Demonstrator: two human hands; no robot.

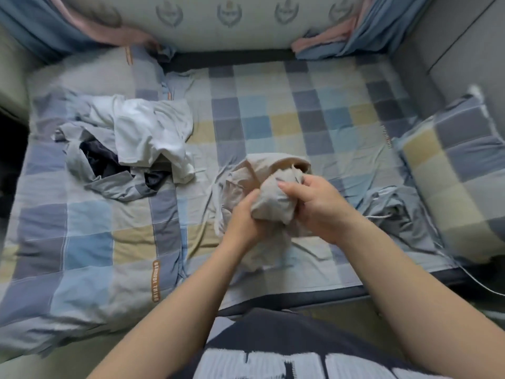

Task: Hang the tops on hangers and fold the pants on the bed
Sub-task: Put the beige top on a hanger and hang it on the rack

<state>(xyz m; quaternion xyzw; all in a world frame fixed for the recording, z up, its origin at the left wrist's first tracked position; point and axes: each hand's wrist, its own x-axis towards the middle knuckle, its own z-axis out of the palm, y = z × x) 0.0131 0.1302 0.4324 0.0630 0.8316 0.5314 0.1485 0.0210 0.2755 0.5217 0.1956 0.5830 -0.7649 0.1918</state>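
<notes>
A crumpled beige garment (259,176) lies in the middle of the checked bed (273,110). My left hand (243,222) grips its bunched cloth from below on the left. My right hand (317,206) holds the same bunch from the right, fingers curled into the fabric. To the left lies a heap of clothes: a white top (144,132), grey pieces (114,184) and a dark garment (101,160). A grey garment with a white drawstring (390,206) lies to the right of my hands. No hanger is in view.
A checked duvet (82,242) covers the bed's left side. A checked pillow (459,173) sits at the right edge. Blue and pink curtains (369,31) hang at the back corners. A white cable (481,285) runs off the bed's right front.
</notes>
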